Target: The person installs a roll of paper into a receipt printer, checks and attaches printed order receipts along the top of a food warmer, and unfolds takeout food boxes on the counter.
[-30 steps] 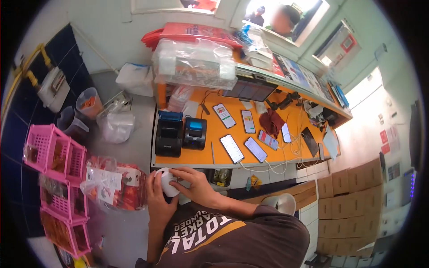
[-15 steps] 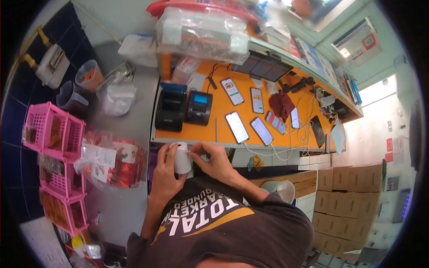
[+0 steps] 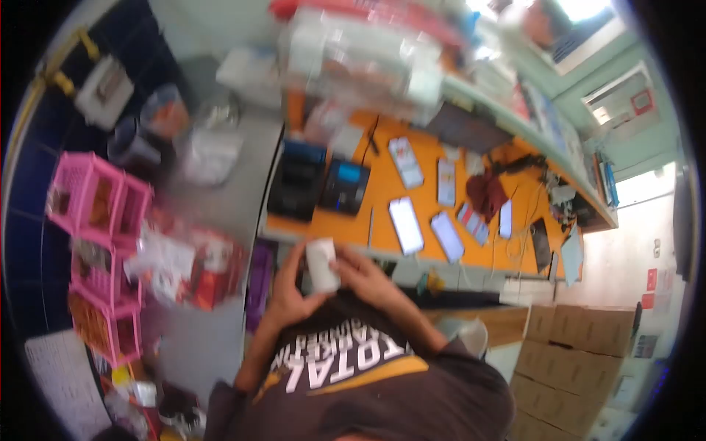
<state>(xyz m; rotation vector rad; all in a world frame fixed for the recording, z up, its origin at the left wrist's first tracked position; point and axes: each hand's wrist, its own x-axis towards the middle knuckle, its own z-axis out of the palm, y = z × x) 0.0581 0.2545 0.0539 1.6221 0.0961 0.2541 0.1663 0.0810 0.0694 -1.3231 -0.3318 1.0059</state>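
A white paper roll (image 3: 322, 266) is held upright in front of my chest, just off the near edge of the orange desk. My left hand (image 3: 288, 292) wraps around the roll's left side and underside. My right hand (image 3: 368, 281) pinches the roll's right side with its fingertips. Behind the roll, two black printers stand on the desk: a larger one (image 3: 296, 184) and a smaller one with a blue-lit panel (image 3: 344, 185). The picture is slightly blurred, so a loose paper end cannot be made out.
Several phones lie on the orange desk (image 3: 379, 234), one of them a bright-screened phone (image 3: 406, 226), with cables among them. At left are pink baskets (image 3: 110, 266) and red packages in plastic (image 3: 213, 268). Cardboard boxes (image 3: 573, 360) are stacked at right, near a white bucket (image 3: 471, 334).
The view has shifted, so most of the scene sits further right. My right hand has come closer around the roll, its fingers now against the roll's side.
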